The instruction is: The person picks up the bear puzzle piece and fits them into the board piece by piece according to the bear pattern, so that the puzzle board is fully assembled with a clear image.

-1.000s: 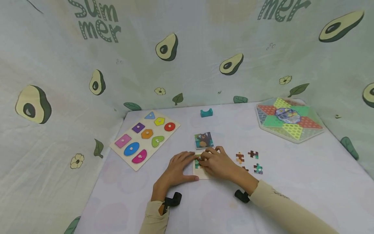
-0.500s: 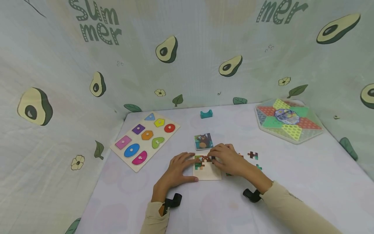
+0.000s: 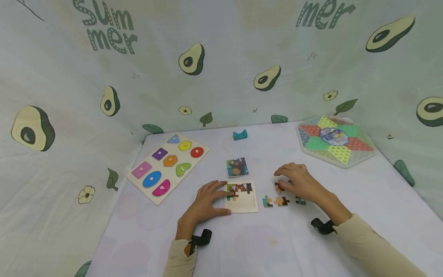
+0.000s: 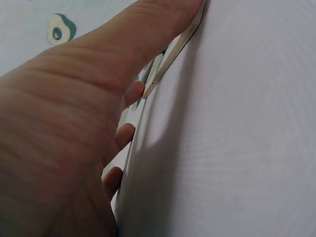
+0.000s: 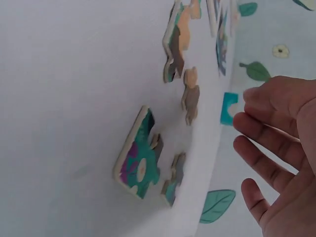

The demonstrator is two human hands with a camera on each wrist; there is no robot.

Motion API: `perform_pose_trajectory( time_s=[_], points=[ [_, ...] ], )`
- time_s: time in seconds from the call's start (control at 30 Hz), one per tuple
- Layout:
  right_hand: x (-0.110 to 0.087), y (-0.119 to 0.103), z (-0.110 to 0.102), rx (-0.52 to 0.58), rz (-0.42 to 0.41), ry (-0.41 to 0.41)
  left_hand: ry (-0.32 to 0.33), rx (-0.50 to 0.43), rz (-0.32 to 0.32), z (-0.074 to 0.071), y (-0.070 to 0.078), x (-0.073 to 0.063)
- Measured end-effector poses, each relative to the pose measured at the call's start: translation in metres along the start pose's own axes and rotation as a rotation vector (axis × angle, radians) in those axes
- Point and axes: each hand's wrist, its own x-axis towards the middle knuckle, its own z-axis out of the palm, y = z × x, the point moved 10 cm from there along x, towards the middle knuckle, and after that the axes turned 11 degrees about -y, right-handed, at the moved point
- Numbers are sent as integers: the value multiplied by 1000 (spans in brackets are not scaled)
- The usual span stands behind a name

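Note:
A small wooden puzzle tray [image 3: 246,204] has bear-picture pieces [image 3: 238,188] along its top row and at its left; the rest of its base is bare. My left hand [image 3: 204,202] rests at the tray's left side, thumb by the near corner and index fingertip over the pieces. Over the loose pieces on the right hovers my right hand [image 3: 299,182], fingers loosely bent and nothing held in the right wrist view. Below it lie several jigsaw pieces, among them a teal one [image 5: 140,165] and a brown-and-orange one [image 3: 282,201]. Its fingers partly hide others in the head view.
Behind the tray lies a square bear picture [image 3: 237,167]. A shape-peg board [image 3: 159,169] stands to the left, a hexagonal board game [image 3: 337,140] at the far right. Near the back edge sits a small teal block [image 3: 240,135]. A printed cloth [image 3: 228,96] hangs behind.
My right hand has moved from the tray rightward to the loose pieces. A dark piece now lies in the tray's top right corner. My left hand has stayed at the tray.

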Motion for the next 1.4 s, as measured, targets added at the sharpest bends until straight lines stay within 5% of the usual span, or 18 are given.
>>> perform_pose_trajectory(
  time_s=[0.37,0.97,1.4],
  points=[
    [-12,23,18,14,34,-34,10,14,7,0,0,1],
    [-3,15,14,-122,-76,9,4,19,10,-1,1,1],
    [-4,-2,5,-91,-134,64,10,44,17,-1,1,2]
  ],
)
